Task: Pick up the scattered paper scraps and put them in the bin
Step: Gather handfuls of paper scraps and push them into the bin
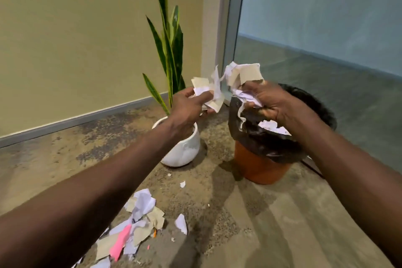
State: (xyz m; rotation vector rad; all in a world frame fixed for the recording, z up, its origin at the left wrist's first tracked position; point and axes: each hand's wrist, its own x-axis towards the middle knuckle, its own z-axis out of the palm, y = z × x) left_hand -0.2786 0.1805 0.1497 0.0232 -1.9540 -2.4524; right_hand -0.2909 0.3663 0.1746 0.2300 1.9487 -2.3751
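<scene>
In a corner with a mottled concrete floor [250,213] and beige wall, a person's right hand [274,102] clutches a wad of torn white and tan paper scraps [243,76] directly above the orange plastic bin with a black liner [261,165], apparently poised to drop it. The left hand [189,106], just beside, grips another handful [208,91]. More scraps [139,220] litter the floor below the left forearm.

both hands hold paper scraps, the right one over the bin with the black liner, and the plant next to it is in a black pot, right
Not quite: the plant pot is white, as the head view shows. The rest holds: left hand and right hand hold scraps, the right over the black-lined bin.
</scene>
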